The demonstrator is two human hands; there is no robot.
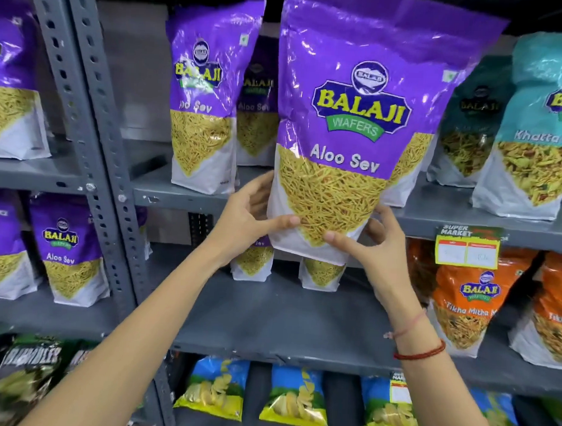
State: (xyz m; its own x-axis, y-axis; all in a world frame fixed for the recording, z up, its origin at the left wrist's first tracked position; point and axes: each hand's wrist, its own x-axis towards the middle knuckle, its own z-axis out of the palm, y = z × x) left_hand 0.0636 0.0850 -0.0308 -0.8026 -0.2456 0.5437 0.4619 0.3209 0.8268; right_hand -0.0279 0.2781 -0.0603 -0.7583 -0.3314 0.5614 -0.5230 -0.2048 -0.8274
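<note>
Purple Aloo Sev pouch [355,135], base pinched by left hand [251,218] and right hand [379,248], probably needs seating upright on shelf [439,215] at twelve o'clock.

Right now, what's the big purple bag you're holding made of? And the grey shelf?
The purple Aloo Sev bag looks like thin glossy plastic film: it crinkles and throws bright glints, with what may be a clear window onto the sev. The grey shelf seems painted metal, matte and scuffed, judging by the bolted, hole-punched upright.
</note>
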